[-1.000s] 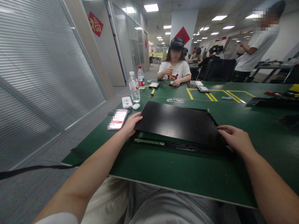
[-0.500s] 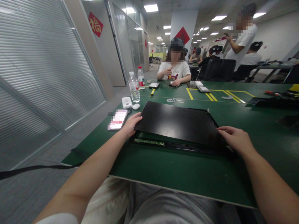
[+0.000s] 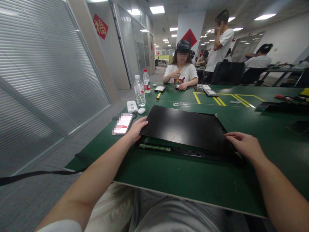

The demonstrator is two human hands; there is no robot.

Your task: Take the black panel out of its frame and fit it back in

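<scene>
A flat black display panel (image 3: 184, 127) is tilted above the green tabletop, its near edge raised. My left hand (image 3: 138, 128) grips its left edge, thumb on top and the other fingers mostly hidden beneath. At the right edge my right hand (image 3: 243, 143) pinches the panel between thumb and fingers. Under the panel lies a black frame (image 3: 188, 152), partly covered by it. A narrow green circuit board (image 3: 154, 147) shows along the frame's near left side.
Left of the panel are a phone (image 3: 123, 124), white earbud case (image 3: 141, 111), white device (image 3: 132, 106) and two bottles (image 3: 139, 91). A metal strip (image 3: 181, 104) lies beyond. Across the table (image 3: 183, 180) a person sits by a hard drive (image 3: 160, 89). Black parts (image 3: 285, 106) lie far right.
Both hands and the panel hold nearly the same position. In the background, the standing person has moved to the left.
</scene>
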